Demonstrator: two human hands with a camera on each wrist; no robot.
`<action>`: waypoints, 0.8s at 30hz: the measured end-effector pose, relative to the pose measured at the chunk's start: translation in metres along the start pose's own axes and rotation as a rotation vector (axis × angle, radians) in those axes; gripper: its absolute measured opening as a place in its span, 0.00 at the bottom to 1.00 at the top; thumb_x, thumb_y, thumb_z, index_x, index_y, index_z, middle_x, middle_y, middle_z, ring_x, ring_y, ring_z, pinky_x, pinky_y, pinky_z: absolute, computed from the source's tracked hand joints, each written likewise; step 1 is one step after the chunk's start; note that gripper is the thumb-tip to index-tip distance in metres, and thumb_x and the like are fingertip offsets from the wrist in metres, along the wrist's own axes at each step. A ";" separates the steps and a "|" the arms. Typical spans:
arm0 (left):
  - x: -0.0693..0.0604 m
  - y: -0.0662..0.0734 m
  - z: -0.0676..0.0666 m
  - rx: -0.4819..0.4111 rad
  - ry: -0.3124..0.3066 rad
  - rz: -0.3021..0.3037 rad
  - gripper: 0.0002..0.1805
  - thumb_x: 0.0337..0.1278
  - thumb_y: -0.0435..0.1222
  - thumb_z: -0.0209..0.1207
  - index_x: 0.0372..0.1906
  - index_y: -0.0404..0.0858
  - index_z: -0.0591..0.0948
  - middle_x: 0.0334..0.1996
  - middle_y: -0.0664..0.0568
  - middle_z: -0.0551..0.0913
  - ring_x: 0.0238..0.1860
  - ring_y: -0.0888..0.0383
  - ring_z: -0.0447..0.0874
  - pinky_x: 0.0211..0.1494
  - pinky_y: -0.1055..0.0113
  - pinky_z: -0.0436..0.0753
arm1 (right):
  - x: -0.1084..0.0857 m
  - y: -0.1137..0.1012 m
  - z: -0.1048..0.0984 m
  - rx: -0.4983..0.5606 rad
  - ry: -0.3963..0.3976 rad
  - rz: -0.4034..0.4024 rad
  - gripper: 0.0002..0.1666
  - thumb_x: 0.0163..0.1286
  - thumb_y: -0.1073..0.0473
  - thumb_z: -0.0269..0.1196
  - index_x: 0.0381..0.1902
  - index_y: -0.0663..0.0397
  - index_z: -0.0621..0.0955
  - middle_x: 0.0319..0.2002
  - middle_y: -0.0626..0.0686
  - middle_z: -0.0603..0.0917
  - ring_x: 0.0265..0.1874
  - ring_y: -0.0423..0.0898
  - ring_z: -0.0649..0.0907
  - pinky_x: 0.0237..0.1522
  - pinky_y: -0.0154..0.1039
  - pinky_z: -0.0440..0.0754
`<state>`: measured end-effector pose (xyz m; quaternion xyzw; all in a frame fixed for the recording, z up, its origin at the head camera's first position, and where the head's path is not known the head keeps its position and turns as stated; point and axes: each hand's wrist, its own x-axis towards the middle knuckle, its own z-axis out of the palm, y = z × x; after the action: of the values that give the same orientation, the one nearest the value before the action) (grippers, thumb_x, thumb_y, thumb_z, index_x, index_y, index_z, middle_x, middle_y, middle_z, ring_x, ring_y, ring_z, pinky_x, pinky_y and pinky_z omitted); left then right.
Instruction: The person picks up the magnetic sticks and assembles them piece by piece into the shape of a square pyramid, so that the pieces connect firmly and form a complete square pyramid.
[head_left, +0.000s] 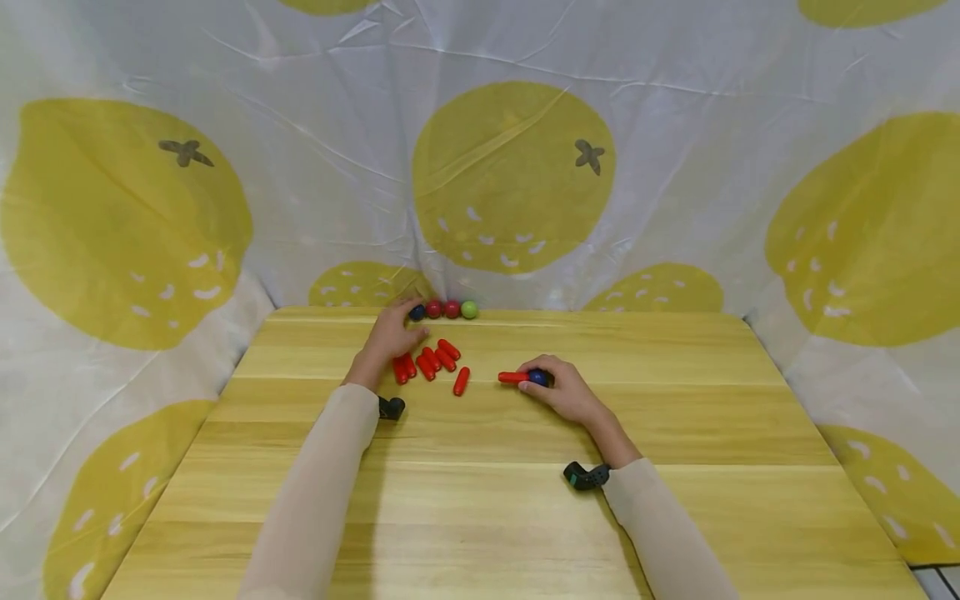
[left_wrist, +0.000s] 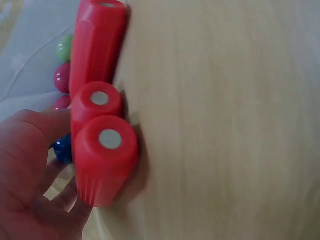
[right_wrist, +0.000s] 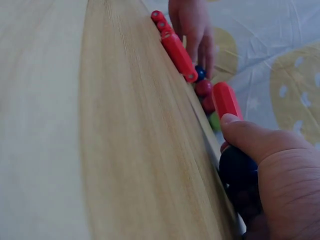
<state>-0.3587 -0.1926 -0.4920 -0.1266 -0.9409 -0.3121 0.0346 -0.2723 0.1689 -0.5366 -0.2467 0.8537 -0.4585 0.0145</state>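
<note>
My left hand (head_left: 392,333) is at the back of the table, its fingers beside a dark blue ball (head_left: 417,312) at the left end of a row. Thumb and fingers stand apart around that ball; firm contact cannot be made out. Two crimson balls (head_left: 433,309) and a green ball (head_left: 469,309) continue the row. My right hand (head_left: 566,390) holds a red magnetic rod (head_left: 513,377) with a blue ball (head_left: 537,378) at its end; the thumb presses along the rod (right_wrist: 227,100). Several red rods (head_left: 426,367) lie near the left hand, their silver ends showing in the left wrist view.
One red rod (head_left: 461,381) lies apart between the hands. The wooden table (head_left: 480,500) ends at the back against a hanging cloth (head_left: 675,183) with yellow fruit prints. Black wrist devices (head_left: 587,476) sit at both sleeves.
</note>
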 end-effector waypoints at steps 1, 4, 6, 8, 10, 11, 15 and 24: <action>0.000 -0.001 0.000 0.007 0.006 -0.011 0.33 0.65 0.36 0.65 0.73 0.34 0.71 0.75 0.33 0.67 0.76 0.34 0.63 0.80 0.42 0.63 | 0.000 0.000 0.000 0.001 -0.001 -0.004 0.12 0.72 0.51 0.69 0.52 0.40 0.86 0.50 0.47 0.86 0.52 0.48 0.83 0.61 0.51 0.78; -0.003 -0.003 0.000 0.009 0.033 -0.074 0.28 0.66 0.35 0.65 0.69 0.34 0.74 0.69 0.33 0.74 0.72 0.34 0.70 0.76 0.42 0.69 | -0.001 -0.002 0.001 0.008 0.000 -0.002 0.13 0.71 0.51 0.69 0.52 0.41 0.86 0.50 0.47 0.86 0.53 0.48 0.83 0.61 0.52 0.78; -0.005 -0.003 -0.001 0.017 0.059 -0.113 0.25 0.68 0.35 0.64 0.66 0.34 0.76 0.65 0.33 0.78 0.67 0.34 0.75 0.72 0.42 0.73 | -0.001 -0.002 0.002 0.009 -0.001 0.000 0.13 0.71 0.51 0.69 0.52 0.41 0.86 0.51 0.48 0.86 0.53 0.48 0.83 0.61 0.52 0.78; -0.008 -0.003 -0.002 0.013 0.076 -0.143 0.22 0.69 0.35 0.64 0.64 0.34 0.77 0.62 0.33 0.80 0.63 0.36 0.78 0.70 0.44 0.76 | -0.002 -0.003 0.002 0.015 -0.003 0.009 0.13 0.71 0.50 0.69 0.52 0.41 0.86 0.51 0.48 0.86 0.53 0.49 0.83 0.61 0.52 0.78; -0.011 -0.002 -0.004 -0.001 0.093 -0.149 0.21 0.68 0.36 0.65 0.62 0.34 0.78 0.59 0.35 0.81 0.58 0.38 0.80 0.65 0.45 0.79 | -0.002 -0.003 0.003 0.017 -0.002 0.016 0.13 0.72 0.50 0.69 0.53 0.41 0.86 0.51 0.48 0.86 0.53 0.49 0.83 0.62 0.52 0.78; -0.014 -0.001 -0.005 -0.020 0.102 -0.146 0.22 0.68 0.36 0.65 0.62 0.34 0.78 0.57 0.35 0.82 0.55 0.39 0.81 0.63 0.46 0.81 | -0.002 -0.002 0.004 0.017 0.000 0.015 0.14 0.72 0.50 0.69 0.53 0.42 0.86 0.52 0.49 0.86 0.53 0.50 0.82 0.62 0.52 0.77; -0.026 0.010 -0.010 -0.104 0.148 -0.094 0.23 0.64 0.35 0.69 0.61 0.33 0.80 0.53 0.37 0.83 0.48 0.42 0.84 0.54 0.49 0.85 | -0.003 -0.001 0.004 0.001 0.006 0.015 0.14 0.72 0.50 0.69 0.54 0.42 0.86 0.52 0.50 0.86 0.52 0.50 0.82 0.61 0.52 0.77; -0.059 0.040 0.009 -0.362 0.079 0.052 0.23 0.59 0.36 0.73 0.58 0.36 0.83 0.53 0.42 0.83 0.52 0.44 0.89 0.55 0.56 0.88 | -0.002 0.000 0.000 -0.005 0.016 0.012 0.15 0.72 0.49 0.68 0.55 0.41 0.86 0.53 0.50 0.86 0.52 0.49 0.82 0.60 0.53 0.77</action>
<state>-0.2910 -0.1694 -0.4850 -0.1425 -0.8638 -0.4800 0.0564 -0.2703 0.1695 -0.5374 -0.2379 0.8563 -0.4583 0.0099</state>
